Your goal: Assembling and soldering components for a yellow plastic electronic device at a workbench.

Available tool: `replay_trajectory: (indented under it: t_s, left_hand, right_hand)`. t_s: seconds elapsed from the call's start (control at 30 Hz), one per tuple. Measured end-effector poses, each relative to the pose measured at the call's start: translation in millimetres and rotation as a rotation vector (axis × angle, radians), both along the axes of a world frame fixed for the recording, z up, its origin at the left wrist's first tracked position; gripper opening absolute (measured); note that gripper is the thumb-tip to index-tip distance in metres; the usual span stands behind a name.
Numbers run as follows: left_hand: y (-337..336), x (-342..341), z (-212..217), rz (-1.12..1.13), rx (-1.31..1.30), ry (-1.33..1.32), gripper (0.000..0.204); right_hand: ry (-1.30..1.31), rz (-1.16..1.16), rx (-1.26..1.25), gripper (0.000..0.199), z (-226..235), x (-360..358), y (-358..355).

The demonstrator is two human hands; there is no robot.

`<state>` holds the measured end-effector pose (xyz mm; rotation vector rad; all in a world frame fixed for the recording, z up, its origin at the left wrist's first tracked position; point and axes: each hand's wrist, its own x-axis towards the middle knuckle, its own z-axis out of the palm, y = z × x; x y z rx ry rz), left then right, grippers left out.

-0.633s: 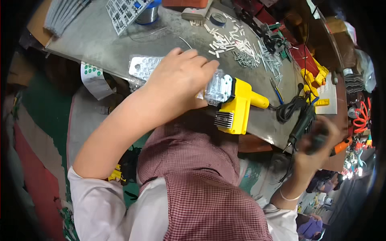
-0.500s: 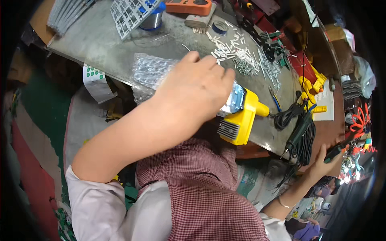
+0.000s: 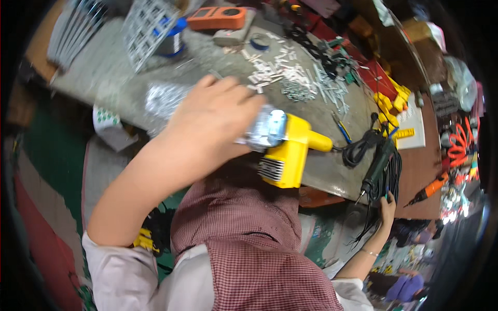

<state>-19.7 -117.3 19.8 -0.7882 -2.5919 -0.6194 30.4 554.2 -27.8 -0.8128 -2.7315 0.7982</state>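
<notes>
My left hand [image 3: 212, 124] lies over the front of a yellow hand-held power tool [image 3: 290, 153] on the grey table [image 3: 104, 78]. Its fingers curl round the tool's shiny metal head [image 3: 268, 128]. The tool's black cord [image 3: 358, 150] runs right to a coiled bundle. My right hand [image 3: 386, 205] is low at the table's right edge, closed on hanging black cables [image 3: 389, 173] beside a black pen-shaped tool [image 3: 374, 168]. A flat silver metal plate [image 3: 163, 98] lies just left of my left hand.
Several small white and metal pieces [image 3: 295, 80] are scattered behind the tool. An orange meter [image 3: 218, 18], a white perforated grid [image 3: 148, 23] and a blue cup [image 3: 175, 44] stand at the back. Yellow parts [image 3: 389, 101] and an orange-handled screwdriver [image 3: 428, 192] lie to the right.
My left hand stays on the yellow tool's metal head while the view shifts. My right hand has dropped slightly beside the table edge, still with the black cables.
</notes>
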Motion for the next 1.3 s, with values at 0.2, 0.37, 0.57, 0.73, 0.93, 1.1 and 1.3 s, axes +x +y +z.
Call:
replay_trajectory:
  t_s: [0.2,0.37,0.57,0.73,0.93,1.1,1.3]
  left_hand:
    - [-20,-16,-20,-0.052,0.068,-0.291,0.071]
    - [26,-40,15,-0.128,0.096,-0.252,0.043]
    - [108,-75,35,-0.283,-0.088,-0.445,0.04]
    - [165,-71,-5,-0.286,-0.378,-0.354,0.062]
    - [150,-80,46,-0.295,-0.232,-0.329,0.055]
    - [100,-70,132,-0.39,0.224,-0.412,0.051]
    - [-3,-7,172,-0.342,0.685,-0.503,0.061]
  right_hand:
    - [0.173,0.062,0.02,0.053,-4,1,-43]
    - [0.502,0.046,0.432,0.028,9,13,-89]
    - [0.515,0.352,0.235,0.029,47,-37,-191]
    - [0.323,0.654,0.421,0.064,42,-92,-203]
    - [0.206,0.837,0.852,0.061,25,-172,-180]
    - [0.757,0.75,0.407,0.058,87,-210,-185]
    - [0.784,1.055,0.094,0.052,175,-172,-332]
